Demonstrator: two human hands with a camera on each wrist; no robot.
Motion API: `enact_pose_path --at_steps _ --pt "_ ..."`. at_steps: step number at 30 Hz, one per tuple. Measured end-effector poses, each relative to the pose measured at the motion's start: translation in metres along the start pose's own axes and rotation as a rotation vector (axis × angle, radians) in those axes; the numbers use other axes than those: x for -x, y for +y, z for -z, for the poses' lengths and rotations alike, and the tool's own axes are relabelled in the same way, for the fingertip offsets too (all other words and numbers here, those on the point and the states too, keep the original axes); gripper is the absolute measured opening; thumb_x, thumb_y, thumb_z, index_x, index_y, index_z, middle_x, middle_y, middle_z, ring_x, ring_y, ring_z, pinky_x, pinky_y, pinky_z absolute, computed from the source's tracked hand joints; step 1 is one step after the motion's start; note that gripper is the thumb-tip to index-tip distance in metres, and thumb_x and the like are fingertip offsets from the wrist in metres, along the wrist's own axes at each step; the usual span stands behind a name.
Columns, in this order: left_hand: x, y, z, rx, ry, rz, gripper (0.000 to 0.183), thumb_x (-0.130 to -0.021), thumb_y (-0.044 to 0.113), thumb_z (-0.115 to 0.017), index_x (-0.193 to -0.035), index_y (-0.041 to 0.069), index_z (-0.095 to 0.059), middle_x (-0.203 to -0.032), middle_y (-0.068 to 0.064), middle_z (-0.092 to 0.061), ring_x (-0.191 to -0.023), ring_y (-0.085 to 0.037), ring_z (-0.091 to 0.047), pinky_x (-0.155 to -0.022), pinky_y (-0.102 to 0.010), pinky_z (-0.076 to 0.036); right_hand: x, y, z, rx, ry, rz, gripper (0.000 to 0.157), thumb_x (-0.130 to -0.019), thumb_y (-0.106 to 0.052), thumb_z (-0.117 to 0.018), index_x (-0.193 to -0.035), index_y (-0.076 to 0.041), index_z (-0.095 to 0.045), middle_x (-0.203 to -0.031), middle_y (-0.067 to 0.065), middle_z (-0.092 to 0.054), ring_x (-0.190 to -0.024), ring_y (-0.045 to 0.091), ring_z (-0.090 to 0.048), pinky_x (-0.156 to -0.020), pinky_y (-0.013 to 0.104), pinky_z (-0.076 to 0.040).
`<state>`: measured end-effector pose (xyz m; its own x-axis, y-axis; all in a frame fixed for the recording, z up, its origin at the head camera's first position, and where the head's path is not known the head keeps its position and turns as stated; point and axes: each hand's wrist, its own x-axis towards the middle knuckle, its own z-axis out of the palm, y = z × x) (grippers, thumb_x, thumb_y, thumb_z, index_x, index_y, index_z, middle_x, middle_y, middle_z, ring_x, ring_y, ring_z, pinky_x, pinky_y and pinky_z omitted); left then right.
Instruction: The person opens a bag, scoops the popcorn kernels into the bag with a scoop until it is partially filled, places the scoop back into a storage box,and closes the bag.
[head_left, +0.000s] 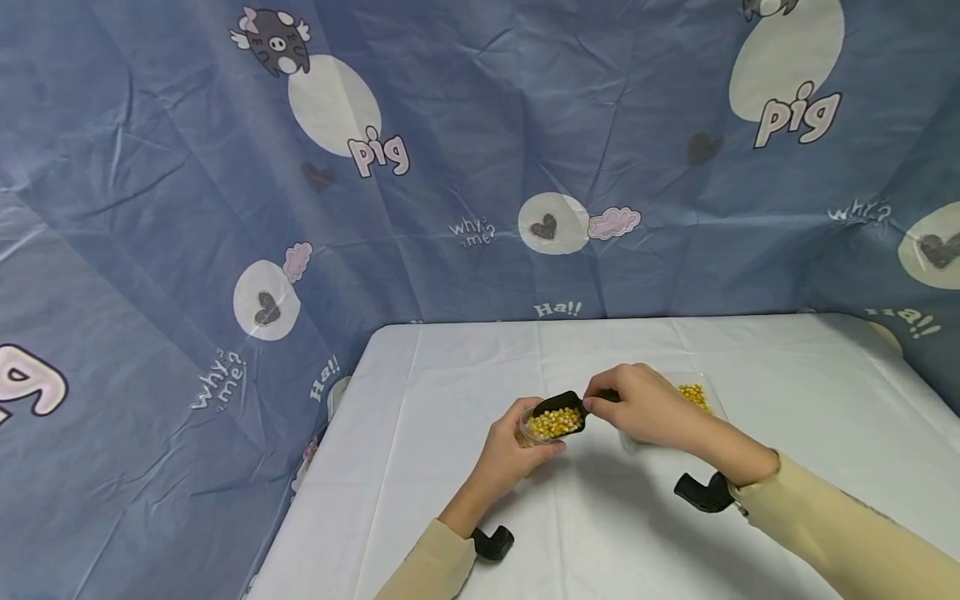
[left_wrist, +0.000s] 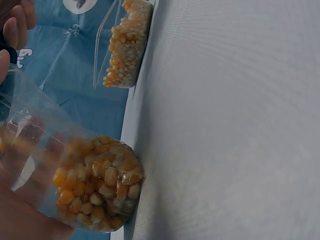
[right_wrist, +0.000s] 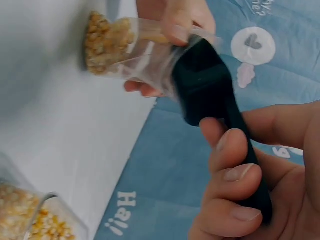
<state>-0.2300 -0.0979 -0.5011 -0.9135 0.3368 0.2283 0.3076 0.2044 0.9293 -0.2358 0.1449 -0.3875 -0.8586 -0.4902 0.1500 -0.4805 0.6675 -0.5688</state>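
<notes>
My left hand [head_left: 512,450] grips a clear plastic bag [left_wrist: 47,112] around its upper part. Corn kernels [left_wrist: 97,185] fill the bottom of the bag. In my right hand [head_left: 648,407] is a black scoop [right_wrist: 202,75], held by its handle, with fingers curled round it in the right wrist view. The scoop's head is at the bag's mouth and carries yellow kernels [head_left: 553,422] in the head view. From the right wrist, only the scoop's dark underside shows. Behind my right hand stands a clear container [head_left: 716,402] of corn, partly hidden by that hand.
A white cloth covers the table [head_left: 420,400]. Blue printed fabric [head_left: 450,150] hangs behind it and along the left. Black wrist-worn pieces jut from below both wrists, the left mount [head_left: 493,543] and the right mount [head_left: 705,492].
</notes>
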Motion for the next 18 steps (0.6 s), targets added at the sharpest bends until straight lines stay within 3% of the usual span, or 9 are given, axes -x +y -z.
enact_pose_path --at_steps 6,11,18 --pt "0.000 0.001 -0.001 0.018 0.006 0.010 0.059 -0.083 0.027 -0.086 -0.133 0.034 -0.056 -0.122 0.006 -0.065 -0.106 -0.017 -0.062 -0.085 -0.036 -0.051 -0.008 -0.013 0.003 -0.035 0.009 -0.007 0.006 -0.094 -0.020 -0.071 -0.091 -0.020 -0.077 -0.081 -0.012 -0.068 -0.062 0.011 -0.055 -0.060 0.033 -0.045" --pt "-0.001 -0.004 0.001 -0.010 0.016 -0.007 0.064 -0.081 0.033 -0.087 -0.136 0.037 -0.054 -0.124 0.010 -0.063 -0.108 -0.015 -0.061 -0.090 -0.038 -0.048 -0.015 -0.027 0.001 -0.041 -0.002 0.048 0.003 -0.092 -0.018 -0.073 -0.093 -0.019 -0.076 -0.083 -0.013 -0.068 -0.061 0.010 -0.055 -0.060 0.032 -0.046" --pt "-0.001 -0.004 0.003 -0.001 -0.008 -0.037 0.067 -0.083 0.030 -0.086 -0.140 0.036 -0.051 -0.130 0.010 -0.060 -0.111 -0.016 -0.061 -0.092 -0.038 -0.049 -0.016 -0.031 -0.003 -0.007 0.020 0.111 0.003 -0.092 -0.018 -0.075 -0.094 -0.020 -0.075 -0.085 -0.013 -0.068 -0.059 0.005 -0.053 -0.059 0.029 -0.047"
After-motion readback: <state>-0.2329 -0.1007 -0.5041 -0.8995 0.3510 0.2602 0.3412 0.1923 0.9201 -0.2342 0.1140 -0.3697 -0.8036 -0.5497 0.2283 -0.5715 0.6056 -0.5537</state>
